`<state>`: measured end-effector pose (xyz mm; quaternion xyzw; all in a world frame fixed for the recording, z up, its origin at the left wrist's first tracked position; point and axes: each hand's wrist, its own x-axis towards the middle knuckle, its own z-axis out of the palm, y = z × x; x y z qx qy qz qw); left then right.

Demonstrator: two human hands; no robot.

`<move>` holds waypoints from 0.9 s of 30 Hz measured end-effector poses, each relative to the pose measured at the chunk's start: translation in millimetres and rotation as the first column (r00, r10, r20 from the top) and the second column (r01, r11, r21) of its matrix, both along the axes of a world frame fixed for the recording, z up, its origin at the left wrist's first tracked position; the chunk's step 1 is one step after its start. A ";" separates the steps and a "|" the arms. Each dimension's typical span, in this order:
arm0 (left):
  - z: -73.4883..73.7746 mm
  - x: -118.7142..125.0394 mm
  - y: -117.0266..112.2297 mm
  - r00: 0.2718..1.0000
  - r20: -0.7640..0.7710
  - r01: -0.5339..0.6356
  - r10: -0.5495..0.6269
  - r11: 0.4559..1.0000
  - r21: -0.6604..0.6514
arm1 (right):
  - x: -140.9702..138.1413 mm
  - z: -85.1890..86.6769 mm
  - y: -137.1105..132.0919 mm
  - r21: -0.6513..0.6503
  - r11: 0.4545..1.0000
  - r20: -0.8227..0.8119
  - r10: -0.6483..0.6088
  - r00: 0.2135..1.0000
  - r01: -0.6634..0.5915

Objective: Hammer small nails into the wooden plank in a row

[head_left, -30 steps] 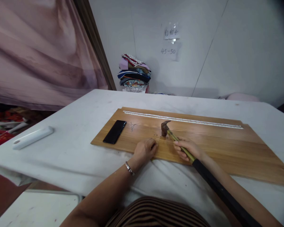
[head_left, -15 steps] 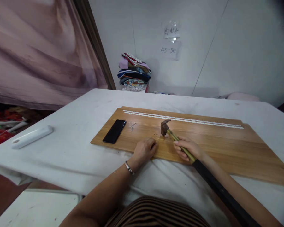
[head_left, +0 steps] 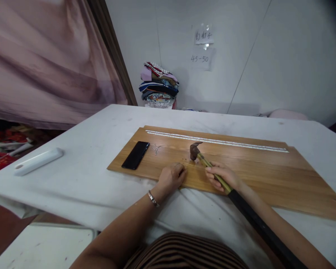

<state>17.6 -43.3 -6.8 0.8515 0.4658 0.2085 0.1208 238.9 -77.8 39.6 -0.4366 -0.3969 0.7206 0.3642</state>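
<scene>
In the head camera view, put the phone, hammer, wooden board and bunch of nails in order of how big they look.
Largest to smallest:
wooden board
hammer, helped partly by nearness
phone
bunch of nails

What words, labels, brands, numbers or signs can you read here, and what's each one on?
"钉钉子": handwritten on the upper paper on the wall.
"45-50": handwritten on the lower paper, just beneath.
White strips on the wooden board: any marks are too small to read.
Red items at far left: too blurred to read.
</scene>
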 end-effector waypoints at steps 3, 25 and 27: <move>0.8 0.3 -0.3 1.000 -0.002 0.001 -0.001 1.000 -0.005 | -0.8 -0.4 0.6 -0.011 1.000 0.002 0.005 1.000 -0.005; 0.0 -0.1 0.1 1.000 0.006 0.002 -0.002 1.000 -0.010 | 1.8 -5.0 2.7 -0.017 1.000 0.014 0.011 1.000 -0.010; 0.4 -0.3 -0.4 1.000 0.004 0.000 0.000 1.000 -0.007 | 1.2 -3.4 1.7 -0.024 1.000 0.020 0.002 1.000 -0.002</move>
